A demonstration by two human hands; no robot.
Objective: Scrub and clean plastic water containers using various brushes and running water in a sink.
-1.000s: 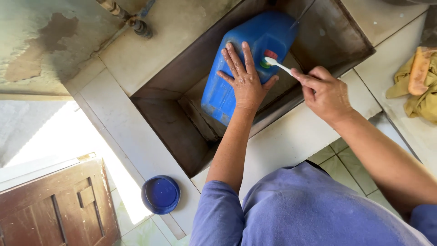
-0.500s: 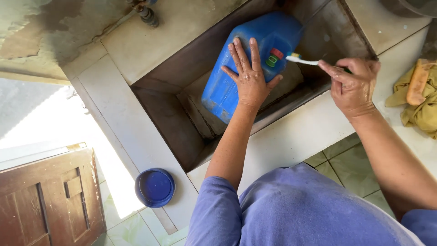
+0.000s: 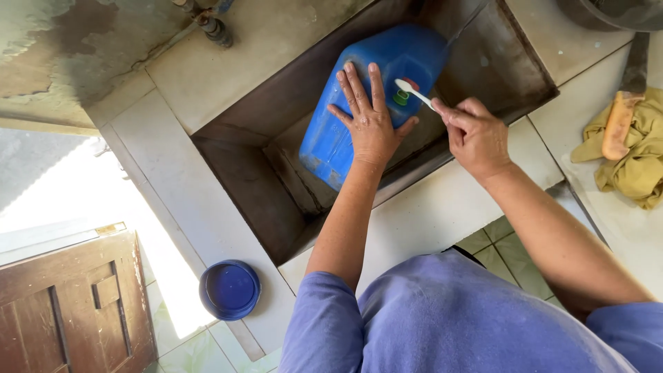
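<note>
Scrubbing stage, looks like: the blue jug [image 3: 345, 131] is pinned flat under the open left hand [image 3: 369, 121], a toothbrush [image 3: 413, 93] pinched in the right hand [image 3: 476, 135]; steady bristle pressure is probably needed next.

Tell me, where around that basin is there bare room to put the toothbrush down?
The tiled ledge between the basin and the person's body is bare. So is the wide rim between the basin and the pipe. To the right it is crowded: a yellow cloth with an orange-handled tool. The jug and left hand fill the basin.
</note>
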